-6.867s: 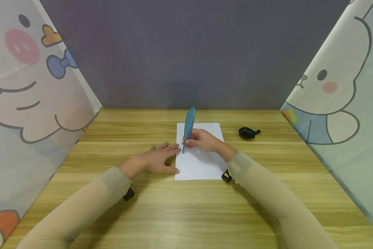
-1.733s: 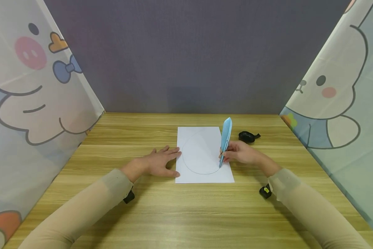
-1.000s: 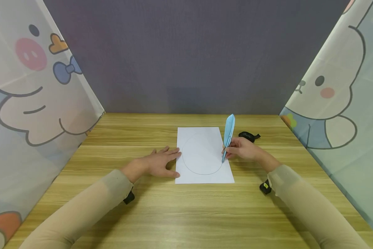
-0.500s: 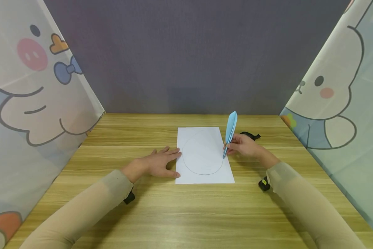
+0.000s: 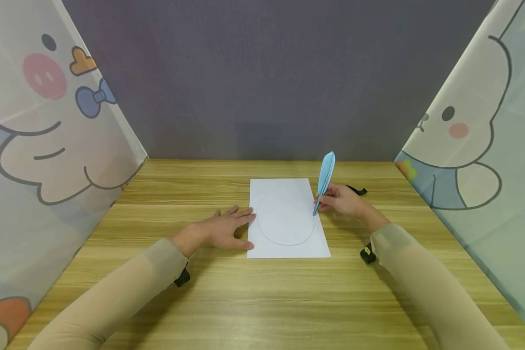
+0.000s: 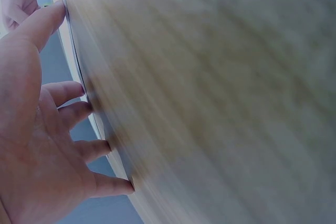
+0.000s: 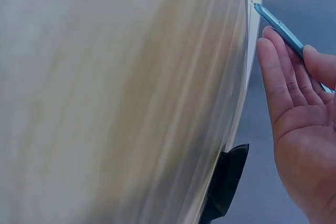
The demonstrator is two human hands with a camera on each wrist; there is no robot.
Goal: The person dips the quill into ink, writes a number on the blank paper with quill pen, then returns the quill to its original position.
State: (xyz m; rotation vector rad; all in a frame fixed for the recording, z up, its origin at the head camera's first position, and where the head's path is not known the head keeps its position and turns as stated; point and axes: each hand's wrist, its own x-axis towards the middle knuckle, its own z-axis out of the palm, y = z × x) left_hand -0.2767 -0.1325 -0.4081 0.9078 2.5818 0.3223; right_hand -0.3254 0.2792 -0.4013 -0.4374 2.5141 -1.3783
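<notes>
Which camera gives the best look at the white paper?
The head view: from above, it shows nearly the whole white paper and its curved line. Both wrist views seem to catch only a narrow strip: the left by the left hand, the right near the pen.

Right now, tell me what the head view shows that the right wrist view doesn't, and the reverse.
Only the head view: the left hand, the cartoon-printed side walls, and the long curve drawn on the white paper.

Only the right wrist view: the palm of the right hand, and the body of the black object, of which the head view shows just a strap-like end.

Both: the right hand gripping the blue pen, the paper and the wooden table.
</notes>
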